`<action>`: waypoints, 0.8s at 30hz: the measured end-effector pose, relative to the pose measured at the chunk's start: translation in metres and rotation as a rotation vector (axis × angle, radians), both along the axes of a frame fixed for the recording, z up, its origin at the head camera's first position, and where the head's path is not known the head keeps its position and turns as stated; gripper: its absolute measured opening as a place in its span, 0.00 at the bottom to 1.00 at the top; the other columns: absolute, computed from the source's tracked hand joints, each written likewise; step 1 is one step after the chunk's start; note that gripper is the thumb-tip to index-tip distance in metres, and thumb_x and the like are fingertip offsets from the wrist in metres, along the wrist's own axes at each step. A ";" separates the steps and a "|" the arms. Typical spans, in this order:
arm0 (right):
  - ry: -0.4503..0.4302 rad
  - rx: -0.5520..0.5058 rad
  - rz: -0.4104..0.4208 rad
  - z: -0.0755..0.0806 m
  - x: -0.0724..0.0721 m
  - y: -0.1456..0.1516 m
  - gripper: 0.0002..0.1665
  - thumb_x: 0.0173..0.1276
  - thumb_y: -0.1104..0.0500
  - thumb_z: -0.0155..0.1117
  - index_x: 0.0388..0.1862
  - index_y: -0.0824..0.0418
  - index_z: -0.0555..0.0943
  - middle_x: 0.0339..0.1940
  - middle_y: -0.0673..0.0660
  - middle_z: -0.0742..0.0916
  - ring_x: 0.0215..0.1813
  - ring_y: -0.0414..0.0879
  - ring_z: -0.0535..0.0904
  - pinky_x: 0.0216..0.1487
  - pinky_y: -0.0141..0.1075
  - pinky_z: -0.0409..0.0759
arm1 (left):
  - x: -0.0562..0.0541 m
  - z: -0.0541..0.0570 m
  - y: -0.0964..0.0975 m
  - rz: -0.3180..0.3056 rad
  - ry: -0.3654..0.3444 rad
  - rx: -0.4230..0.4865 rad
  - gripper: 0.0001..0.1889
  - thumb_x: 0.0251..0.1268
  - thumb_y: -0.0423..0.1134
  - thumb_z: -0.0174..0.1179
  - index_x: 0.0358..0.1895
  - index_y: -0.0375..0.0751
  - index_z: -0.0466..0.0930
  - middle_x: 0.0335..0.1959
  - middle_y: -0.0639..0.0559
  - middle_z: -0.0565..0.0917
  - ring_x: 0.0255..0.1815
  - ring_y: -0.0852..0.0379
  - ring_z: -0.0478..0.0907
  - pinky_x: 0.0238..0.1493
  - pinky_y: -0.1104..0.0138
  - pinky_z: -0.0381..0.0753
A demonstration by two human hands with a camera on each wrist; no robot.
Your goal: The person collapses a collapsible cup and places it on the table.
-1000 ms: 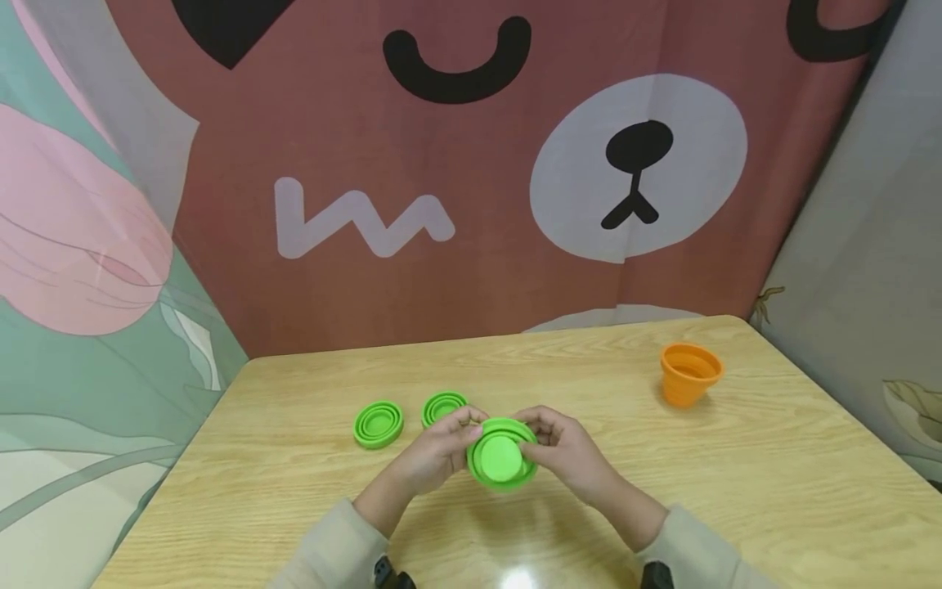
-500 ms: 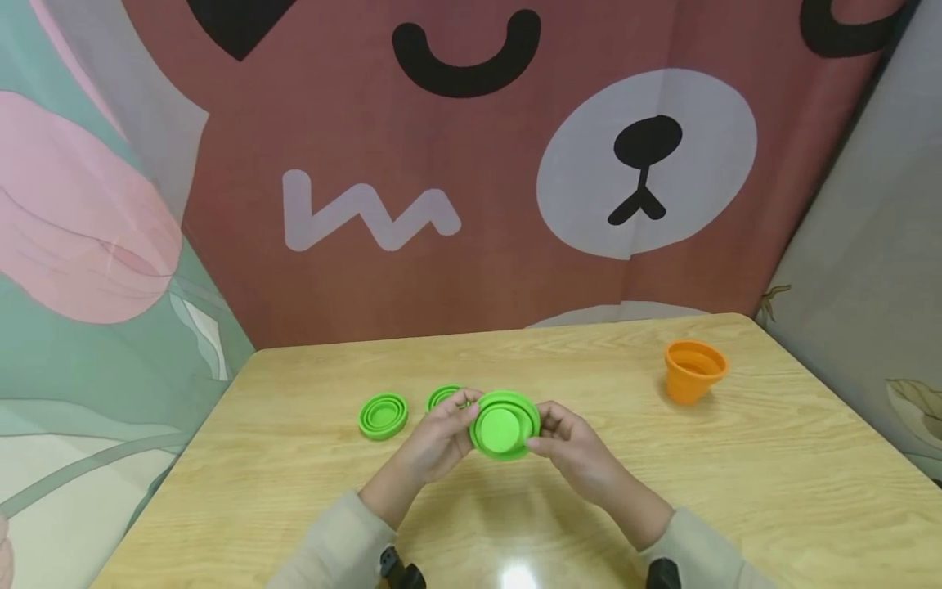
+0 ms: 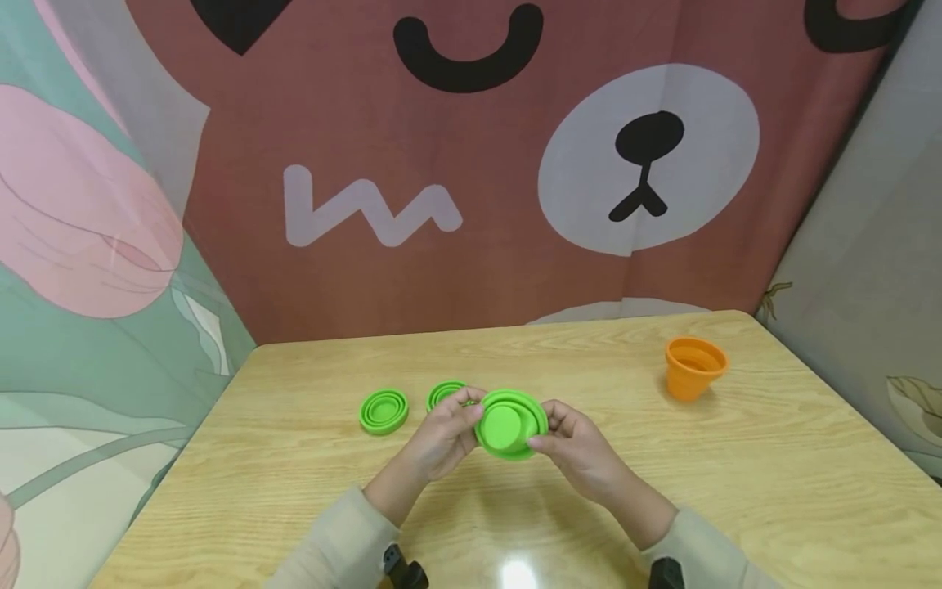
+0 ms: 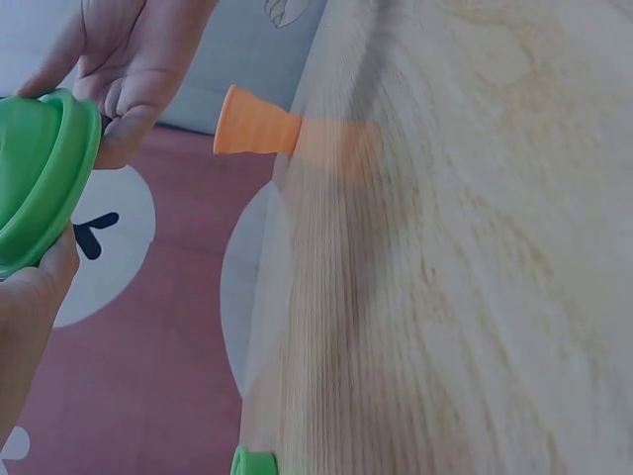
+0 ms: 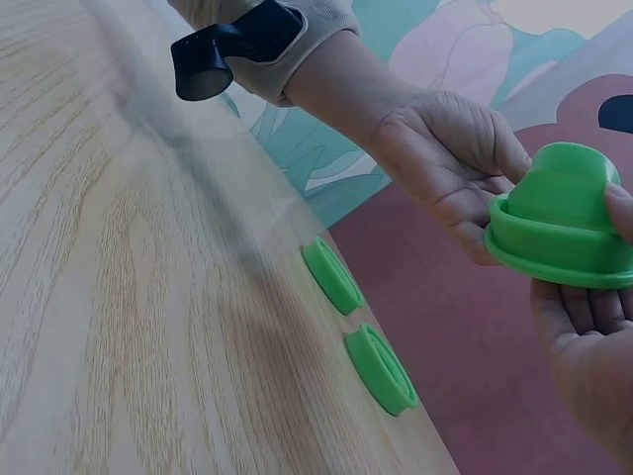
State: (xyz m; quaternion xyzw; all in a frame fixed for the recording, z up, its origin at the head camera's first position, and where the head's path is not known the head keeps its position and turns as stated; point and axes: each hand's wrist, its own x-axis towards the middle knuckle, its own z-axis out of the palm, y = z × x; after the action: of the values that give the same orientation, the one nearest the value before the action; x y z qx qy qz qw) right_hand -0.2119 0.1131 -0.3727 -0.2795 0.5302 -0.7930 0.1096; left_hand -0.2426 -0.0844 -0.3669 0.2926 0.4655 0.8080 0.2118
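Observation:
Both hands hold a green collapsible cup [image 3: 506,427] raised over the middle of the table, its round base facing the head camera. In the right wrist view the cup [image 5: 564,188] is partly popped out, the base standing above folded rings and a wide rim. My left hand [image 3: 444,439] pinches its left edge between thumb and fingers. On the opposite edge my right hand [image 3: 581,454] grips, thumb on the near side and fingers curled behind. Two more green cups, folded flat, lie to the left: one [image 3: 383,411] in full view, another [image 3: 444,393] partly hidden behind my left hand.
An orange collapsible cup [image 3: 694,368] stands expanded at the back right of the wooden table [image 3: 736,491]. Behind the table's far edge hangs a cloth backdrop [image 3: 500,278] with a bear print. Patterned cloths also hang on both sides.
Both hands have lifted the green cup up and away from the body. My right thumb has slid from beside the base to the lower right rim. The other cups stay put.

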 end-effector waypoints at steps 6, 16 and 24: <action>-0.001 -0.003 0.006 -0.002 -0.002 0.002 0.11 0.57 0.73 0.52 0.38 0.62 0.71 0.34 0.50 0.78 0.37 0.39 0.75 0.44 0.30 0.73 | -0.002 -0.003 0.000 -0.018 0.019 0.005 0.07 0.64 0.26 0.38 0.40 0.38 0.65 0.33 0.53 0.76 0.32 0.62 0.75 0.36 0.71 0.75; -0.008 -0.035 0.030 -0.004 -0.003 0.003 0.12 0.56 0.73 0.52 0.39 0.63 0.69 0.34 0.51 0.77 0.39 0.40 0.73 0.46 0.30 0.72 | -0.003 -0.004 -0.002 0.034 0.026 -0.043 0.09 0.62 0.24 0.41 0.39 0.40 0.67 0.30 0.55 0.77 0.32 0.62 0.75 0.39 0.68 0.75; -0.007 -0.041 0.029 -0.005 -0.002 0.001 0.13 0.57 0.75 0.49 0.40 0.65 0.66 0.37 0.51 0.78 0.40 0.40 0.74 0.48 0.31 0.71 | -0.003 -0.006 -0.001 0.060 -0.024 -0.063 0.12 0.61 0.22 0.39 0.37 0.42 0.68 0.30 0.54 0.76 0.31 0.61 0.74 0.36 0.67 0.75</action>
State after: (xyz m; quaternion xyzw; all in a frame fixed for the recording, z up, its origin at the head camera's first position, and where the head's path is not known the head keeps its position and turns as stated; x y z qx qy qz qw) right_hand -0.2137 0.1145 -0.3773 -0.2867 0.5095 -0.8028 0.1171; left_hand -0.2459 -0.0854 -0.3733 0.2621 0.4966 0.8024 0.2021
